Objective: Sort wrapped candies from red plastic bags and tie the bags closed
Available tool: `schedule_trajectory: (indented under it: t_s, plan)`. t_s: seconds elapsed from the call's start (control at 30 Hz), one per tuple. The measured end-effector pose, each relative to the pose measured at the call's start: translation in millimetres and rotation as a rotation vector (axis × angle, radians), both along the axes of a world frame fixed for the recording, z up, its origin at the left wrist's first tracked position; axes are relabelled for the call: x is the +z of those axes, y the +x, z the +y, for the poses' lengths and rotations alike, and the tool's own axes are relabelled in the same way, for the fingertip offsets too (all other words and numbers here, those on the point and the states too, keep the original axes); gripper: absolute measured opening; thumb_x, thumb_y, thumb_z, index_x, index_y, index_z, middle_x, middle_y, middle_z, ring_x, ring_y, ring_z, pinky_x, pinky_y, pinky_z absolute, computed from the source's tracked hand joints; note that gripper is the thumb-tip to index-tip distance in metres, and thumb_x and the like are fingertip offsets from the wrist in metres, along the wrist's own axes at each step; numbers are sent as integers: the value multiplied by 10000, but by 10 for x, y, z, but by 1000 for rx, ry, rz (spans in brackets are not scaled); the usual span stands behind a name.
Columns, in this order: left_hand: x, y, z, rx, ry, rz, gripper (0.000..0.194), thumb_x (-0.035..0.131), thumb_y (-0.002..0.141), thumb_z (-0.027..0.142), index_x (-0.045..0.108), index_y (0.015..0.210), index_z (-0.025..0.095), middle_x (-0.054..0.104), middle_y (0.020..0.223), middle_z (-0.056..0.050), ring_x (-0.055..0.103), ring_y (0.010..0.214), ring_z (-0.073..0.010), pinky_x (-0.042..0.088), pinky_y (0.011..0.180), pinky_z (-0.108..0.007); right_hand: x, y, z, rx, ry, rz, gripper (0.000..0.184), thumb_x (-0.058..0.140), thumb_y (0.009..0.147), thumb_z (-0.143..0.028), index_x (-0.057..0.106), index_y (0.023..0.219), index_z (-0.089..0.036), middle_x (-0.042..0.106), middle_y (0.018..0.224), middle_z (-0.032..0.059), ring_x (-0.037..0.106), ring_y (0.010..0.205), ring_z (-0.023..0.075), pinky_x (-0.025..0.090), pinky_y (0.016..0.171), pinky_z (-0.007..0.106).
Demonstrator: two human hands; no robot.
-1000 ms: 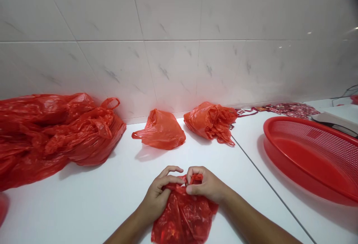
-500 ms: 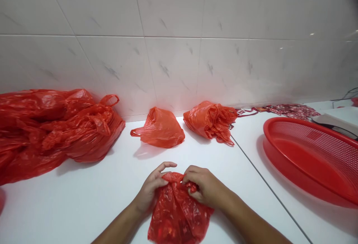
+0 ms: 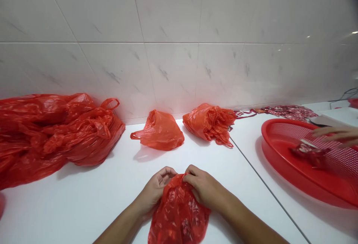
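Pinched near its top by your left hand point(image 3: 153, 193) and right hand point(image 3: 204, 188), the red bag point(image 3: 179, 214) sat between them on the white table point(image 3: 97, 203), thin film probably best worked with light, even tension.

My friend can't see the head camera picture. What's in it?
Someone's left hand and right hand hold a red plastic bag at a white table. More red bags lie behind; at right, another person's hand is by a red basket.

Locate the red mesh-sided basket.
In the head view, the red mesh-sided basket stands at the right on the white table, across the dark seam from the right hand, with another person's hand above it.
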State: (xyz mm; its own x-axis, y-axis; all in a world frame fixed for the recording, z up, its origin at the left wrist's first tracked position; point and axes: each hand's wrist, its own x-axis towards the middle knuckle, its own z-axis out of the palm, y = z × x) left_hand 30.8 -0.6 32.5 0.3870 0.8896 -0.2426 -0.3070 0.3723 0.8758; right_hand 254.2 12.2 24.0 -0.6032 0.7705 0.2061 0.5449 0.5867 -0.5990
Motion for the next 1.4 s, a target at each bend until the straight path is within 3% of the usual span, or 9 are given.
schedule_trajectory:
  t_s: [0.1,0.27,0.37,0.47,0.67,0.87,1.1,1.4]
  plan:
    - [-23,-12,14,-35,34,28,387,958,727,180,653,966,196,697,1013,-14,668,804,-138,544,714,-233,6,-9,-10,13,-2,12,310,488,907,-26,673,1075,-210,605,1110,39,581,861,154,470,778,236]
    - [-6,2,14,-48,66,72,271,896,789,165,704,977,198,721,922,-11,665,779,-147,546,724,-252,123,-39,-51,-14,-19,-49,191,477,952,-77,596,1015,-213,575,1069,22,544,818,144,430,728,233]
    - [11,29,4,-51,142,136,342,916,735,128,732,1012,208,747,960,-19,692,848,-177,563,782,-276,158,-67,-76,-20,-1,-103,155,479,960,-89,574,985,-208,562,1037,17,522,807,141,387,694,230]
    - [1,45,0,-58,215,214,411,930,706,120,744,1060,213,770,1075,-45,718,960,-224,573,863,-308,141,-92,-97,-4,11,-151,129,496,945,-94,567,964,-199,569,1038,18,507,801,141,342,661,236]
    - [6,52,-13,-80,270,279,301,859,822,211,745,1100,207,789,1111,-75,744,991,-259,587,890,-354,126,-99,-113,0,-34,-148,164,478,949,-81,594,970,-196,586,1048,21,514,834,148,328,670,243]
    - [-5,57,-31,-93,302,322,438,886,741,141,713,1139,201,784,1135,-83,742,1014,-266,579,891,-344,96,-131,-120,-27,-29,-192,148,491,951,-101,602,947,-198,569,1014,16,459,768,140,279,628,257]
    - [-88,40,-15,-65,415,348,210,775,838,147,723,1037,196,782,1034,-45,710,924,-216,568,828,-310,78,-155,-109,0,-18,-199,203,493,955,-94,631,1048,-209,572,1030,19,494,790,141,310,652,254]
    - [-73,6,-9,-36,598,505,290,779,832,182,778,1118,231,771,1106,-76,724,973,-266,580,868,-360,100,-130,-121,13,-37,-112,134,523,937,-117,593,1009,-206,559,1043,28,510,826,155,354,685,259]
